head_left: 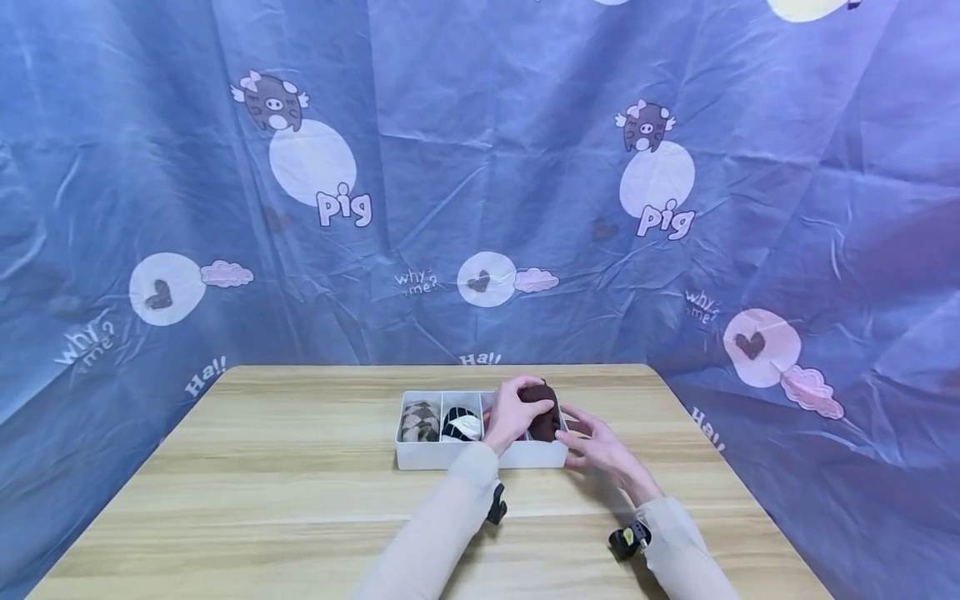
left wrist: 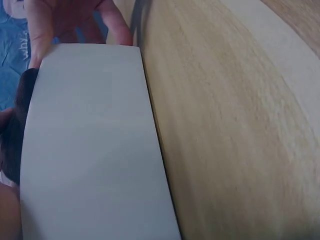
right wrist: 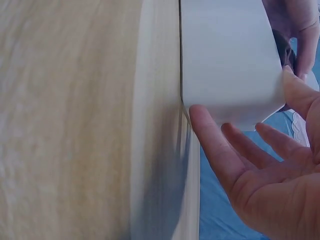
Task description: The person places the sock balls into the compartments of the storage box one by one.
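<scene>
A white divided box (head_left: 442, 457) stands on the table, its compartments in a row. My left hand (head_left: 512, 417) grips a dark brown rolled cloth bundle (head_left: 545, 423) at the rightmost compartment, thumb on the near side. In the left wrist view the dark bundle (left wrist: 20, 125) shows past the box's top edge. My right hand (head_left: 597, 446) is at the box's right end. Its extended fingers (right wrist: 215, 145) touch the end wall in the right wrist view, and its thumb lies near the rim beside the dark cloth. Part of the third compartment is hidden behind my left hand.
A brown-and-beige checkered cloth roll (head_left: 421, 422) fills the leftmost compartment, and a black-and-white one (head_left: 461, 424) lies beside it. Some reddish cloth shows in the third. Beyond the wooden table (head_left: 300, 483) hangs a blue printed curtain (head_left: 420, 183).
</scene>
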A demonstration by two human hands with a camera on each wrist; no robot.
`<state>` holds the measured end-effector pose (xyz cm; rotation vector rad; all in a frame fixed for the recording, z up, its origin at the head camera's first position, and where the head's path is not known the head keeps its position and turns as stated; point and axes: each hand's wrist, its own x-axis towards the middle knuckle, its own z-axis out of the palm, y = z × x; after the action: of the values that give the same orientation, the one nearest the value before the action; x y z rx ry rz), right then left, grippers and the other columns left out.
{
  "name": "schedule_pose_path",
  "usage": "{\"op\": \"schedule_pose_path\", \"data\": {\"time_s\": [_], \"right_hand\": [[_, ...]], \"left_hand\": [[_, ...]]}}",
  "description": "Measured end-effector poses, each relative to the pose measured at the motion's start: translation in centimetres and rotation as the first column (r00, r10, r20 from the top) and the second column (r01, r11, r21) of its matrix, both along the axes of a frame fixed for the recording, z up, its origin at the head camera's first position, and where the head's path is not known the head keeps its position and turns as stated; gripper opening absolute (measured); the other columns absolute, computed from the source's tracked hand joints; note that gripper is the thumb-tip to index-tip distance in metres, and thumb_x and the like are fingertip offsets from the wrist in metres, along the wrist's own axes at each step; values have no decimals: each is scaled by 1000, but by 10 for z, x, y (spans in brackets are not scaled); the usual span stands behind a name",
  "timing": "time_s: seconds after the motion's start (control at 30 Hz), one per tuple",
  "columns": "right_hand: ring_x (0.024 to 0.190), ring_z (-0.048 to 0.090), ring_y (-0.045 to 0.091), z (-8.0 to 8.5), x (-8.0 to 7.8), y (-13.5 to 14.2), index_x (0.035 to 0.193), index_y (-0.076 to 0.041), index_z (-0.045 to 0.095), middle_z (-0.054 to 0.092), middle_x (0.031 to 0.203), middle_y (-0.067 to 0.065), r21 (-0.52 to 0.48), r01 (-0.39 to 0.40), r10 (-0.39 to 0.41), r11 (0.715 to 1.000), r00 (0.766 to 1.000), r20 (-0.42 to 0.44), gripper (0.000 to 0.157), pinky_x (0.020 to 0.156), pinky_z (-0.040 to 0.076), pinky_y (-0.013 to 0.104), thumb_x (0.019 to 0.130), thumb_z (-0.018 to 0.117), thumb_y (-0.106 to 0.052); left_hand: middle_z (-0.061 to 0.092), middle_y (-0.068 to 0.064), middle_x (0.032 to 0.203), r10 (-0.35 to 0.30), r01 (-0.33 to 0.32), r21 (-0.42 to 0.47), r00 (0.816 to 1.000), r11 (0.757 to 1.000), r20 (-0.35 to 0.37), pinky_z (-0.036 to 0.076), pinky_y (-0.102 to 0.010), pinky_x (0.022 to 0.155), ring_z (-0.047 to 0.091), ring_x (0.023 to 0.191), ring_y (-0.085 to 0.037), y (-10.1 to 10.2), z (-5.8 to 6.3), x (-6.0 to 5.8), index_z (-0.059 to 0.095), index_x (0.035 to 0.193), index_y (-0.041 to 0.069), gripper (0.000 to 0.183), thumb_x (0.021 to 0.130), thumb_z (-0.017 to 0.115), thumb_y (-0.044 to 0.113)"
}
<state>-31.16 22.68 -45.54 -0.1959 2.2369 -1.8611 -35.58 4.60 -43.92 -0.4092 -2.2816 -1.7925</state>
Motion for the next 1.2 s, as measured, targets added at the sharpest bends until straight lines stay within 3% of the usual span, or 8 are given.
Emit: {"op": "schedule_pose_path", "data": {"time_s": [0.2, 0.33, 0.6, 0.77, 0.9, 1.2], "right_hand": [[116, 59, 33, -2, 0, 2, 155, -4, 23, 30, 150, 36, -2, -9, 9, 1000, 1000, -3, 70, 89, 56, 45, 97, 61, -15], [113, 60, 31, -2, -1, 1, 155, -5, 23, 31, 150, 36, -6, -17, 17, 1000, 1000, -8, 70, 88, 56, 45, 97, 61, -15], [108, 62, 24, -3, -1, 1, 155, -3, 21, 28, 150, 38, 13, -38, 38, 999, 999, -18, 73, 86, 57, 42, 96, 63, -20], [108, 63, 29, -4, -1, 1, 154, -4, 24, 29, 149, 38, 16, -21, 21, 1000, 1000, -20, 72, 86, 57, 45, 96, 63, -19], [109, 63, 30, -4, -2, 2, 154, -5, 25, 30, 150, 36, 11, 11, -11, 1000, 1000, -5, 70, 87, 57, 45, 96, 63, -15], [109, 63, 29, -4, -2, 1, 154, -3, 23, 27, 151, 37, -16, -1, 1, 1000, 1000, 0, 73, 89, 56, 45, 95, 64, -15]], "left_hand": [[76, -4, 102, -124, 117, -161, 992, 980, -35, 50, -26, 92, 68, 98, -13, 2, 0, 2, 73, 111, 8, 31, 81, 78, 8], [75, -6, 107, -188, 186, -173, 982, 967, 6, 49, -28, 96, 67, 105, -15, -3, -1, 2, 69, 120, 7, 37, 83, 74, 3], [73, -7, 115, -195, 202, -170, 979, 965, 55, 48, -31, 95, 65, 111, -18, -16, -2, 3, 64, 129, 9, 46, 84, 70, 2], [70, -15, 120, -236, 241, -65, 969, 968, 73, 52, -27, 83, 65, 109, -26, -30, -2, 3, 63, 129, 7, 50, 81, 68, -4], [70, -17, 118, -246, 248, -30, 967, 968, 62, 53, -27, 83, 65, 110, -29, -41, -5, 2, 64, 128, 8, 51, 79, 66, -8], [71, -15, 117, -241, 244, -155, 970, 957, 35, 52, -32, 87, 67, 106, -26, -43, -4, -1, 62, 130, 6, 48, 83, 62, -4]]}}
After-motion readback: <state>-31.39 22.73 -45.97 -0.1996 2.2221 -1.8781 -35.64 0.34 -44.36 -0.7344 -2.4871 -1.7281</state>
